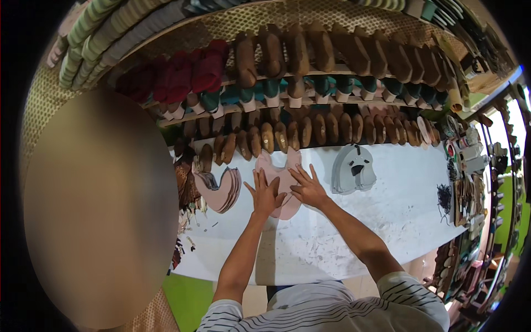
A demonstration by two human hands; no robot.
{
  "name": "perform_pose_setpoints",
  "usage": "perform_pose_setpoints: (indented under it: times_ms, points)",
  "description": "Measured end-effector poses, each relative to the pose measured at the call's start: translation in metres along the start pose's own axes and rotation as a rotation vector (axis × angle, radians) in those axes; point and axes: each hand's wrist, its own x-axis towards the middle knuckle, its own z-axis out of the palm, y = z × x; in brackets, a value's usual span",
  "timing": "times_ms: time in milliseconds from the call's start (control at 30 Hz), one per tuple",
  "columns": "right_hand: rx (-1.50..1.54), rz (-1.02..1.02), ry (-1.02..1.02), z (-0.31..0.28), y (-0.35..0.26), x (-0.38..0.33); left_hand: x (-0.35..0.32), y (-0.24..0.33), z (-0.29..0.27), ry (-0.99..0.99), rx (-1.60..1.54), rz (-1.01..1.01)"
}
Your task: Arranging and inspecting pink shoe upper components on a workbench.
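Note:
A pink leather shoe-upper piece (278,172) lies flat on the white worktable (343,232). My left hand (265,195) presses flat on its lower left part, fingers spread. On its right side my right hand (307,187) lies flat as well, fingers spread. Neither hand grips anything.
A fanned stack of pink cut pieces (219,189) lies left of my hands, a grey stack (354,174) to the right. Rows of wooden and coloured shoe lasts (310,88) fill the shelves behind. Small tools and a dark tangle of laces (444,198) sit at the table's right end.

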Motion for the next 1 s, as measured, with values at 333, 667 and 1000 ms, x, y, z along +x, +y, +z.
perform_pose_setpoints:
  times_ms: [333, 667, 1000]
  points:
    - [-0.015, 0.060, 0.002, 0.006, 0.004, 0.009, 0.002, -0.002, 0.004, 0.116, -0.125, 0.069]
    - [-0.003, 0.262, -0.022, -0.002, 0.008, 0.030, 0.017, -0.009, -0.016, 0.226, -0.158, -0.004]
    - [0.077, 0.295, 0.206, -0.035, -0.007, 0.058, 0.018, -0.001, -0.064, 0.406, -0.271, 0.074]
